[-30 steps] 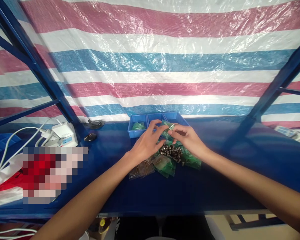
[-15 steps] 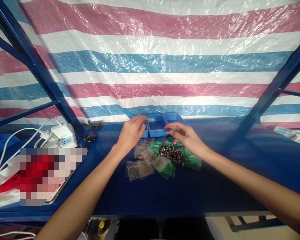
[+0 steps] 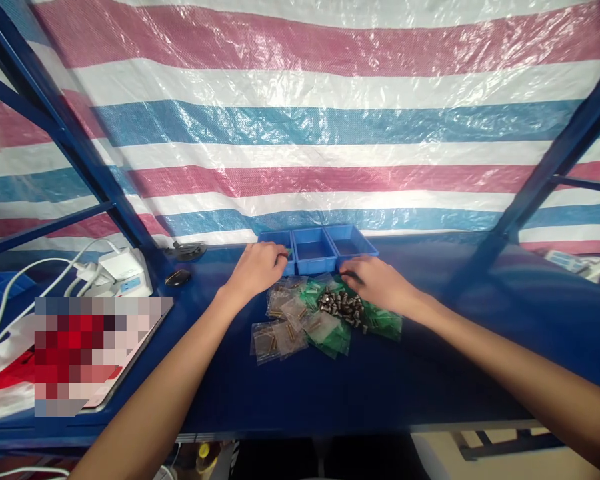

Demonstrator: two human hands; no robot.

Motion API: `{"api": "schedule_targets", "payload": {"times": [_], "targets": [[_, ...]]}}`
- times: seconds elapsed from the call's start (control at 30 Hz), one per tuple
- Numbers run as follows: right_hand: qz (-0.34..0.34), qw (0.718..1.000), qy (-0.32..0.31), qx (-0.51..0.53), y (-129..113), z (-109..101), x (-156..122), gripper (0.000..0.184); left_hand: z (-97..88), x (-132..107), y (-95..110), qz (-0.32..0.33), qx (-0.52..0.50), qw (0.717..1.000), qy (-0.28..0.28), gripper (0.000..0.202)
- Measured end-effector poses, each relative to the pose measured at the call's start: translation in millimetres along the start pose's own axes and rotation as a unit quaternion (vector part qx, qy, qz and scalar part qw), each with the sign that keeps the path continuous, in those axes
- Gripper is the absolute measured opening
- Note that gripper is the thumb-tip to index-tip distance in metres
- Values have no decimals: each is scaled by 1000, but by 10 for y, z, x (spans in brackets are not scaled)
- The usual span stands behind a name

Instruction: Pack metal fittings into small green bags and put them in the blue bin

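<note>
My left hand [image 3: 261, 268] is closed at the front edge of the leftmost blue bin [image 3: 275, 237], with a bit of green plastic bag [image 3: 289, 253] showing at its fingertips. My right hand [image 3: 377, 281] reaches down to the back of the pile, its fingers bent together; what they hold, if anything, is hidden. Between and below the hands lies a heap of dark metal screws [image 3: 343, 304]. Green plastic bags [image 3: 387, 325] lie around and under it. Left of the heap are clear bags [image 3: 279, 339] with brass-coloured pins in them.
A middle blue bin [image 3: 314, 251] and a right blue bin [image 3: 350, 241] stand in the row behind the pile. On the left are a black mouse-like object [image 3: 178, 277], a white power strip [image 3: 133, 277] with cables and a blurred-out flat item. A striped plastic sheet [image 3: 330, 127] hangs behind.
My left hand has drawn back left with the green bag, from over the middle bin to the left bin. My right hand has lowered to the pile and its fingers have closed in.
</note>
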State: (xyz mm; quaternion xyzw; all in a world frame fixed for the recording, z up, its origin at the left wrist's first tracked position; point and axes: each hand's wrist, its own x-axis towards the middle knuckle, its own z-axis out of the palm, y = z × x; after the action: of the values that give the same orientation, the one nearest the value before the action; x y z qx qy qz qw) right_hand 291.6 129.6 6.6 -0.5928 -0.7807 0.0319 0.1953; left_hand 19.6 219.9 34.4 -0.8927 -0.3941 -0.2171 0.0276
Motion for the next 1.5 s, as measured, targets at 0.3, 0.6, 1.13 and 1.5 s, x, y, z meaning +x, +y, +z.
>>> {"api": "schedule_targets", "payload": {"times": [0.3,0.6,1.13,1.5], "targets": [[-6,996,-86,-20,-12,-92,-44,42,35,-12,-46,-5,4,1000,4,35],[55,994,-90,-22,-89,-88,-62,39,32,-19,35,0,-54,989,135,29],[-41,975,188,115,-329,-147,-119,29,196,-173,530,201,-30,978,36,29],[47,877,91,468,-398,18,-60,31,191,-178,512,199,-10,978,70,25]]}}
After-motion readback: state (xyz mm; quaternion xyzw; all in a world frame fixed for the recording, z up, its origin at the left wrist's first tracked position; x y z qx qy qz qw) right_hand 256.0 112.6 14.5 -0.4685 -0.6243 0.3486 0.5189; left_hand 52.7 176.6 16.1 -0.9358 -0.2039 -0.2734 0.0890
